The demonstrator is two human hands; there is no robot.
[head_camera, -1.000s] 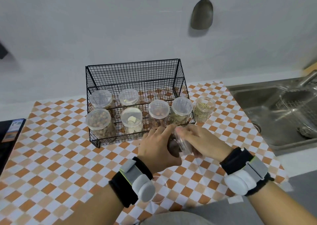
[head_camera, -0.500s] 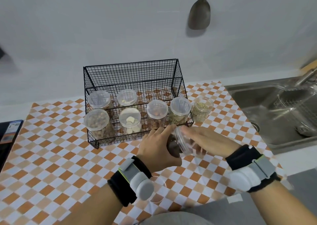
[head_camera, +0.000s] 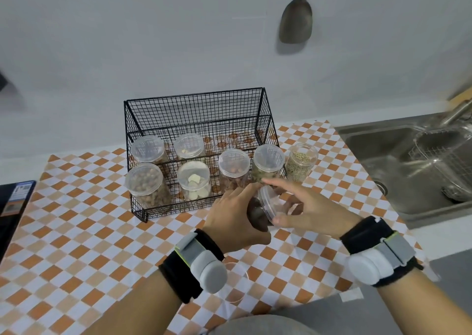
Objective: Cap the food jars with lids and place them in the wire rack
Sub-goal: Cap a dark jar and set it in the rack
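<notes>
My left hand (head_camera: 233, 216) grips a jar of dark food (head_camera: 256, 213), tipped toward the right, just in front of the black wire rack (head_camera: 196, 109). A clear lid (head_camera: 267, 203) sits on the jar's mouth. My right hand (head_camera: 306, 208) pinches the lid's rim between its thumb and fingers. Several capped jars stand in the rack on two tiers. An uncapped jar of greenish seeds (head_camera: 301, 165) stands on the checked mat right of the rack. Another clear lid (head_camera: 236, 281) lies on the mat near my left wrist.
A steel sink (head_camera: 378, 155) with a wire basket is at the right. A dark spatula (head_camera: 296, 20) hangs on the wall above. A dark flat object (head_camera: 12, 207) lies at the left edge. The checked mat (head_camera: 76, 232) covers the counter.
My right hand has turned and shifted slightly around the lid on the jar. The left hand and jar have stayed nearly in place.
</notes>
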